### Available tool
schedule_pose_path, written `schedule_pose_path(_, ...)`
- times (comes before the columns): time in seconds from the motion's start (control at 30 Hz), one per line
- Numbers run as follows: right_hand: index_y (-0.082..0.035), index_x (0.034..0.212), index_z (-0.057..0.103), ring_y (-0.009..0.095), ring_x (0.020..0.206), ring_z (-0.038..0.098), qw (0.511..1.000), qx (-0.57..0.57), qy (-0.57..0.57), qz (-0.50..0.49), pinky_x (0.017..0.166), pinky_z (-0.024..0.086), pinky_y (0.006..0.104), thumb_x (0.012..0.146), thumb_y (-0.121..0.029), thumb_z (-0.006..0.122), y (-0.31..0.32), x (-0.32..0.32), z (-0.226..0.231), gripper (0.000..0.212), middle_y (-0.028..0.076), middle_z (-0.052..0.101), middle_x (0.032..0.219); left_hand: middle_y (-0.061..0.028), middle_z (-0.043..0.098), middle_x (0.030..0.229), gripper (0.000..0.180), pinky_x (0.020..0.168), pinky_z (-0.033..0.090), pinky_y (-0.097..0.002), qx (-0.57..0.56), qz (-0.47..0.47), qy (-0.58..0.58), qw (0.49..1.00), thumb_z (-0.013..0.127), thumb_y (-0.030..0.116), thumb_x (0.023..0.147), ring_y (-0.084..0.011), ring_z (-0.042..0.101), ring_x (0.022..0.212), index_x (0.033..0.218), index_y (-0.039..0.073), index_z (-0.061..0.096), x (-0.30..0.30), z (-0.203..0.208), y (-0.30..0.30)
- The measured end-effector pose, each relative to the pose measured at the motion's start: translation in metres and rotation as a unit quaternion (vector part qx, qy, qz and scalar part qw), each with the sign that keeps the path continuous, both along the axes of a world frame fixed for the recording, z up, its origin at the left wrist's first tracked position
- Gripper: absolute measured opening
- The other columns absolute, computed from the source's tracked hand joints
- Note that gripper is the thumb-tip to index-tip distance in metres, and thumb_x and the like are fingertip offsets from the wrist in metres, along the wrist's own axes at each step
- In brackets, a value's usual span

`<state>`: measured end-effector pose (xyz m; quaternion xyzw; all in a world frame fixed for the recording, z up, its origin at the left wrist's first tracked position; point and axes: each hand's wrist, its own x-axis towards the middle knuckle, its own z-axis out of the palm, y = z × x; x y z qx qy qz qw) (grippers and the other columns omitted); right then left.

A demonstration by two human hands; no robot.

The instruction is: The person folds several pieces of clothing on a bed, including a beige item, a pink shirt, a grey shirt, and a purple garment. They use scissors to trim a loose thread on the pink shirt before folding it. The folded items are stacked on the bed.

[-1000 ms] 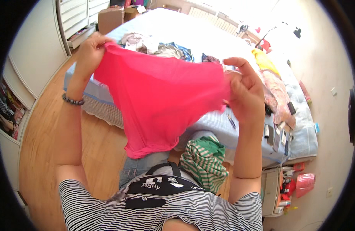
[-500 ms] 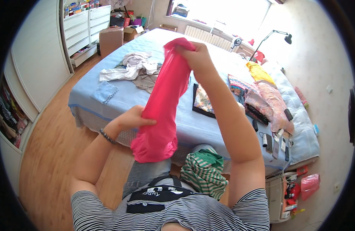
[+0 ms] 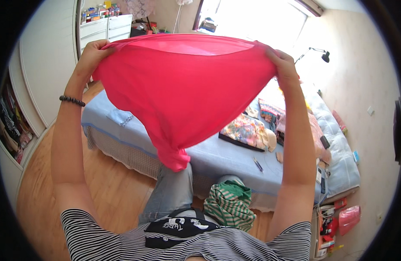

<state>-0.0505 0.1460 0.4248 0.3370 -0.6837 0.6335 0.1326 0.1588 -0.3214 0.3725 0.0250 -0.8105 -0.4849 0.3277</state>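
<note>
A bright pink garment (image 3: pixel 183 91) is stretched wide in the air between my hands, above the bed's near side. My left hand (image 3: pixel 95 54) grips one upper corner, fingers closed on the cloth. At the opposite corner my right hand (image 3: pixel 282 65) pinches it in the same way. Its opening gapes along the top edge, while the lower part narrows to a bunched end hanging over my knee. What kind of garment it is, I cannot tell. Green-and-white striped cloth (image 3: pixel 231 204) lies crumpled on my lap.
The bed (image 3: pixel 205 158) has a light blue cover. On it lie a folded floral garment (image 3: pixel 248 132), a small slim tool (image 3: pixel 258 164) and a light blue cloth (image 3: pixel 118 116). White drawers (image 3: pixel 94 30) stand at the far left; a black lamp (image 3: pixel 325 56) is at the far right.
The pink garment went from hanging lengthwise to being spread sideways. My left hand rose and moved left to its upper corner; my right hand moved right and slightly down.
</note>
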Motion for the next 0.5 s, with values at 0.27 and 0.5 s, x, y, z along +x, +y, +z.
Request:
schedule_pose_path(0.27,0.001,0.096,0.067,0.014,0.073,0.062,0.996,-0.08,-0.016,0.048,0.068,0.05,0.0243,0.084,-0.012,0.067,0.032,0.017,0.054,0.018,0.007,0.066,0.084,-0.0058,0.068,0.09,0.027,0.074,0.053,-0.0222,0.07,-0.207,0.01,0.976,0.071,0.017,0.082,-0.0099,0.064,0.081,0.104,0.002,0.066,0.03,0.052,0.014)
schedule_pose_path(0.5,-0.001,0.092,0.067,0.011,0.07,0.061,1.0,-0.02,0.008,0.018,0.064,0.05,0.023,0.082,-0.011,0.068,0.037,0.029,0.059,0.014,0.005,0.066,0.079,-0.0014,0.065,0.09,0.016,0.071,0.051,-0.0201,0.055,-0.127,0.071,0.988,0.063,0.012,0.087,-0.0063,0.061,0.078,0.1,0.004,0.065,0.015,0.058,0.022)
